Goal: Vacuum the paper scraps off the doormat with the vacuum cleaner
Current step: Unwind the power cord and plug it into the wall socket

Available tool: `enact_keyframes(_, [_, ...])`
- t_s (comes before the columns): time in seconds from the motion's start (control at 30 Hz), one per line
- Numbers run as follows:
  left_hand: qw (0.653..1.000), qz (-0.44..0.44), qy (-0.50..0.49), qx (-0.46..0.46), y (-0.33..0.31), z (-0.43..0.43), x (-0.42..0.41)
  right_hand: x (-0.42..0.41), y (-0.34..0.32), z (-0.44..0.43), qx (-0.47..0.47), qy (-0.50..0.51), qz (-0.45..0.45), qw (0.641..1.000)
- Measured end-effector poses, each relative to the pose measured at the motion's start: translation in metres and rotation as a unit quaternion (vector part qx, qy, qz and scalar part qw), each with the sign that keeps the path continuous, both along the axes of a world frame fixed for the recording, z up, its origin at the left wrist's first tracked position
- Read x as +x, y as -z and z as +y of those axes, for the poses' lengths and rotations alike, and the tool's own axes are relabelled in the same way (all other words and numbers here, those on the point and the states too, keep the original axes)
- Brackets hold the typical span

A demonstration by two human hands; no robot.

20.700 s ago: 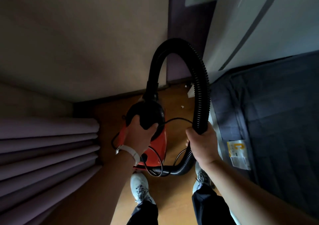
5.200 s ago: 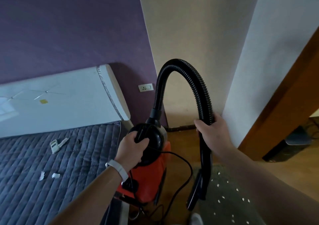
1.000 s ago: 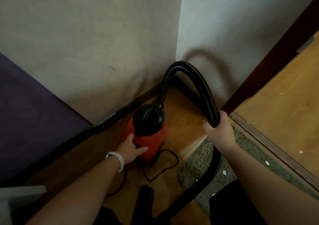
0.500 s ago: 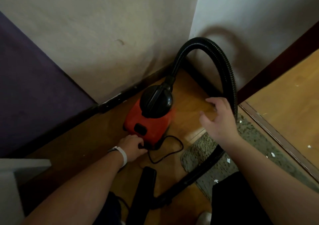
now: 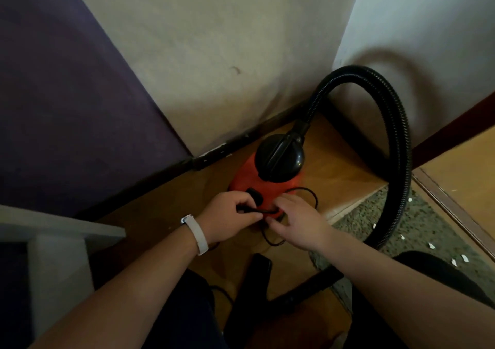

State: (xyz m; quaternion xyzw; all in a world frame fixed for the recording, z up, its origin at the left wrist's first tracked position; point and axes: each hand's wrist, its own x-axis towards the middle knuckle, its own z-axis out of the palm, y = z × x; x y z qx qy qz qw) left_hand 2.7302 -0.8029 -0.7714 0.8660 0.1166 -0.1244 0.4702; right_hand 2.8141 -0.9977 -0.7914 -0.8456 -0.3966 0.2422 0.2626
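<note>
right grip (image 5: 294,221) has let go of the ribbed black hose (image 5: 396,139) and dropped to the near end of the red canister vacuum cleaner with the black domed top (image 5: 247,178); half a second ago it hung spread in the air beside that hose. left grip (image 5: 227,214), white band on its wrist, has shifted a little up from the foot of the canister and now meets the right one. a short run of thin black power cord (image 5: 265,211) is stretched between them: the left fingers and thumb are curled tight round its thicker end, and the right fingertips are bent in and pinch the other side. more cord loops on the wooden floor (image 5: 337,166) just behind and under the hands.

the vacuum cleaner stands in the corner where the beige and white walls meet, as before. the hose arches up from its top, unheld, and comes down onto the shaggy grey-green doormat (image 5: 428,214) to the right. white paper scraps (image 5: 431,245) lie scattered on the mat, well apart from both hands. the flat black nozzle (image 5: 257,271) rests on the floor between the person's knees.
</note>
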Motion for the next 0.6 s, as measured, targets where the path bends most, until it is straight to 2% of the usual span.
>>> enact_keyframes(0.13, [1.0,-0.009,-0.011,-0.005,-0.032,0.012,-0.011,-0.009,-0.014,0.018,0.034,0.004,0.007,0.999])
enact_keyframes(0.33, [0.999,-0.027,-0.032,0.006,-0.067,0.034,-0.022,-0.005,-0.064,0.026,0.082,0.017,0.102,0.991])
enact_keyframes(0.47, [0.998,-0.044,-0.028,0.021,-0.073,0.044,-0.028,0.005,-0.086,0.023,0.062,0.004,0.063,0.996])
enact_keyframes(0.6, [0.996,-0.013,-0.056,0.066,-0.072,0.068,-0.035,0.032,-0.084,0.005,0.077,0.068,0.055,0.993])
